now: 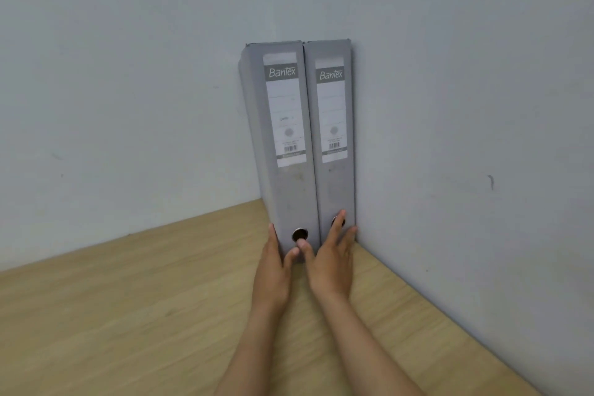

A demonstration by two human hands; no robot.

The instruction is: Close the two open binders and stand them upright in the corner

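From the head camera, both forearms reach forward over the wooden desk (128, 315) to the foot of two grey binders. The left hand (273, 273) lies flat along the outer side of the left binder (283, 177), fingers straight and together, thumb bent onto the spine; it presses rather than grasps. The right hand (332, 264) is spread wide, fingers fanned across the bottom of the right binder (337, 177), thumb touching just below the left binder's finger hole (300, 234), holding nothing.

Both binders stand upright and closed, spines outward, touching each other, tucked into the corner where the two walls meet. The right binder sits against the right wall (466, 106). Open desk stretches to the left and toward the camera.

The binders are matte, scuffed cardboard with white "Bantex" spine labels; the desk is pale wood-grain; the walls are plain, slightly marked.
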